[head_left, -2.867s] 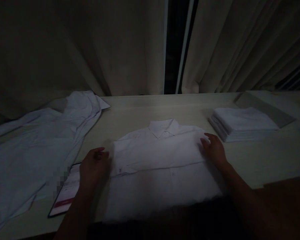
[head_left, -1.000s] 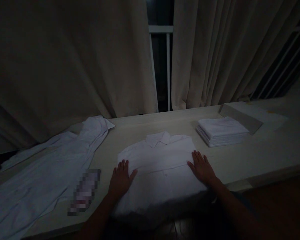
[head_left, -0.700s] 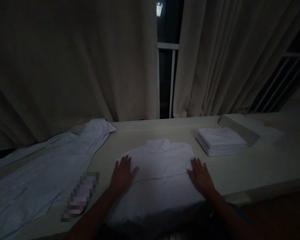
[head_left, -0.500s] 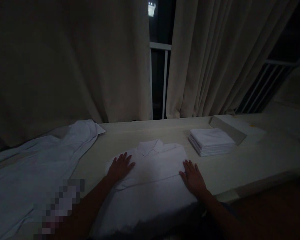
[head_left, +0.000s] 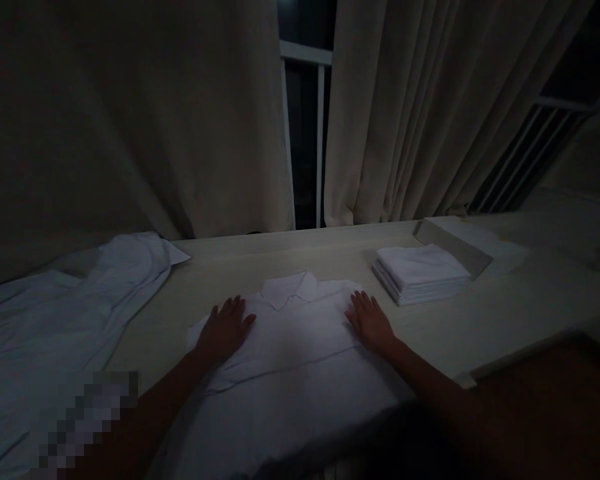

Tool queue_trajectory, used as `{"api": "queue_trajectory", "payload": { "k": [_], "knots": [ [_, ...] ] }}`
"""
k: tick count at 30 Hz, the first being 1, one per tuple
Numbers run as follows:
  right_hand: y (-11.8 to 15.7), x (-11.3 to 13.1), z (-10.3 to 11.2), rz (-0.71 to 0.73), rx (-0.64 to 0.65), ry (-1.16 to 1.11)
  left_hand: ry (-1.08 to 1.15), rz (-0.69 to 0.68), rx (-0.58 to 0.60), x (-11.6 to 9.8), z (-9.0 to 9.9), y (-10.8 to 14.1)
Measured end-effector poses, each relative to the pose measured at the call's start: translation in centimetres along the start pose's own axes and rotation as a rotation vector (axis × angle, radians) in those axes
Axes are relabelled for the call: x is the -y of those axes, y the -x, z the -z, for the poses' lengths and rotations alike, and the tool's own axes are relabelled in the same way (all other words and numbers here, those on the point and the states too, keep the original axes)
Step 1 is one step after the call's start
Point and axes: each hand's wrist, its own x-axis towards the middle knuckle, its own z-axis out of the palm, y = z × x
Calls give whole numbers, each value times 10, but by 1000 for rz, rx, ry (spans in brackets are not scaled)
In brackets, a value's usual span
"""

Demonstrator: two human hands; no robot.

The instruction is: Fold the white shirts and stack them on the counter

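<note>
A white collared shirt (head_left: pixel 295 340) lies spread in front of me, its collar pointing away and its lower part reaching the near edge. On its left shoulder area rests my left hand (head_left: pixel 226 330), palm down with fingers stretched out. My right hand (head_left: pixel 373 323) lies flat on the opposite side of the shirt, near the shoulder edge, fingers extended. Neither hand grips the cloth. Right of the shirt sits a neat stack of folded white cloth (head_left: pixel 420 273).
More white garments (head_left: pixel 55 320) lie loosely heaped on the left of the pale table (head_left: pixel 230 257). Behind the folded stack stands a whitish box-like object (head_left: pixel 473 243). Beige curtains (head_left: pixel 220 133) hang along the far edge, with a dark barred window between them. The scene is dim.
My right hand has slid up along the shirt's side toward the shoulder. The left hand stays on the shirt, slightly nearer its shoulder edge. The camera view has shifted a little.
</note>
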Motion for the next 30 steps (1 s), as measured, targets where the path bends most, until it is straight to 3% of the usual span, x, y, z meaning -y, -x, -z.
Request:
{"api": "queue_trajectory", "payload": {
  "k": [5,9,14,19,23,26,30],
  "knots": [
    [-94,26,-17,170,177,-47,93,-126,98,-13,-8,-31],
    [-124,37,-42,205,234,-60,77,-79,78,-8,-29,-39],
    [-117,0,-55,211,230,-39,4,-32,10,2,-41,-40],
    [-104,-50,-51,153,247,36,-17,9,7,3,-37,-48],
    [-100,-52,-35,139,224,92,1,-16,37,8,-20,-50],
    [-86,-35,-14,173,137,71,-8,-16,-33,18,-3,-25],
    [-37,-14,1,265,111,20,3,-30,21,31,5,45]
  ]
}}
